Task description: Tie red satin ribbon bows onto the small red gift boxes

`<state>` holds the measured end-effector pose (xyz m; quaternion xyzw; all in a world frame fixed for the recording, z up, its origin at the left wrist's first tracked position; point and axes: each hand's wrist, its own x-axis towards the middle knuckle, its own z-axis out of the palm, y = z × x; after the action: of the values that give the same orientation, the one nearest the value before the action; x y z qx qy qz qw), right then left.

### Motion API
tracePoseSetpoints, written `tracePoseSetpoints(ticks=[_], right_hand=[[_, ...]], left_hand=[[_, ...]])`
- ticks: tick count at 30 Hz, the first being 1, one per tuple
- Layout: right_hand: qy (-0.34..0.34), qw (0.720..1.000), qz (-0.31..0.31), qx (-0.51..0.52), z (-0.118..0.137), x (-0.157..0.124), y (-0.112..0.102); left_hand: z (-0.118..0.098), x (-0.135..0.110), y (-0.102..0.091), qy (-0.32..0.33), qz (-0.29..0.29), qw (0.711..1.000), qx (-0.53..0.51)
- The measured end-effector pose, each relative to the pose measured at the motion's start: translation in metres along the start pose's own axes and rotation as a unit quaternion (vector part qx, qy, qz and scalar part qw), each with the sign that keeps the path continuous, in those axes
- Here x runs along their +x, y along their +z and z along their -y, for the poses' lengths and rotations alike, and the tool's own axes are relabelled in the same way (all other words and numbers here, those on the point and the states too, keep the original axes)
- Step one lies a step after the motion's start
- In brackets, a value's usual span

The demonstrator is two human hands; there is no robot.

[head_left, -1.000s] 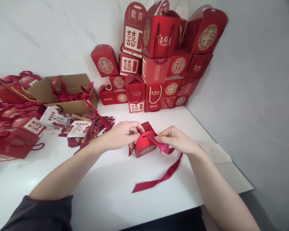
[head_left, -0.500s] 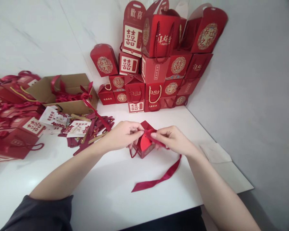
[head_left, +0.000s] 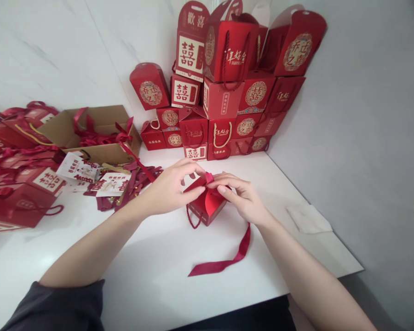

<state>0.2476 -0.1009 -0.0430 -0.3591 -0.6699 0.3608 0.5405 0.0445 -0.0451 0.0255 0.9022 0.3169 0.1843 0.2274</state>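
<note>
Head view, sole entry: small red gift box [head_left: 207, 209] standing on the white table [head_left: 152, 276], near centre, its curved front flap showing and a red cord loop hanging at its left side. Left hand [head_left: 170, 186], fingers pressed together, pinching the dark red ribbon [head_left: 224, 262] at the box top; right hand [head_left: 239, 195] pinching the same ribbon from the right, fingertips meeting the left hand's over the lid. Ribbon's free tail trails down to the near right and lies loose on the table, so by my reading the ribbon is fed through the top but not yet knotted or bowed; tying is what remains on this box. Far centre: stack of finished red boxes [head_left: 227, 92] against the wall, handles and ribbons already on. Far left: open cardboard carton [head_left: 96, 133] holding more ribbons, with printed cards [head_left: 89, 177] beside it and flat, unassembled red boxes [head_left: 17, 184] heaped at the left edge, suggesting much stock still to do. White paper sheet [head_left: 308, 218], right.
</note>
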Motion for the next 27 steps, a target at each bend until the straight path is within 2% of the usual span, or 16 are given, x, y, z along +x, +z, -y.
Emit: tracePoseSetpoints(ticks=[3,5,11,15,24,27], right_hand=[[0.018,0.999,-0.026,0.006,-0.001,-0.001,0.0],[0.028,0.999,-0.034,0.0,-0.002,-0.001,0.001],[0.065,0.995,-0.045,-0.063,-0.004,0.003,0.011],[0.069,0.991,-0.037,-0.106,-0.003,0.008,0.017],[0.064,0.989,-0.016,-0.132,-0.003,0.013,0.018],[0.054,0.987,-0.009,-0.149,-0.003,0.013,0.019]], left_hand=[[0.004,-0.001,-0.001,-0.024,0.031,0.998,0.057],[0.008,-0.001,0.0,-0.056,0.038,0.996,0.055],[0.011,0.001,-0.004,-0.146,0.028,0.986,-0.074],[0.008,0.001,-0.006,-0.156,0.037,0.979,-0.126],[0.009,0.001,-0.004,-0.17,0.047,0.97,-0.167],[0.012,0.003,-0.001,-0.163,0.04,0.974,-0.153]])
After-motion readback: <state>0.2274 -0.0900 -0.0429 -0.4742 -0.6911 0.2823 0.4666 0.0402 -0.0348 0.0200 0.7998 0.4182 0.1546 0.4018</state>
